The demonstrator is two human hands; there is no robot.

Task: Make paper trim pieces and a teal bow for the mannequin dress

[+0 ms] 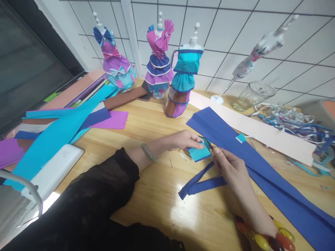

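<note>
My left hand [187,140] pinches a small turquoise crepe-paper piece [199,153] with a dark blue edge, just above the table. My right hand [227,164] is closed around a small dark tool [208,143] that looks like scissors. Its two thin blades are apart and reach over the turquoise piece; its handles are hidden in my fingers. A folded dark blue strip [197,184] lies below, with one end passing behind my right hand. Close by on the right, a long dark blue crepe-paper sheet [258,162] carries a little turquoise scrap [241,138].
Dressed mini mannequins [186,69] and a bare-armed printed one [264,50] stand along the tiled wall. A glass [253,96] and tangled paper trimmings [293,120] sit at right. Coloured paper sheets [62,132] and a white box-like device [53,167] lie at left.
</note>
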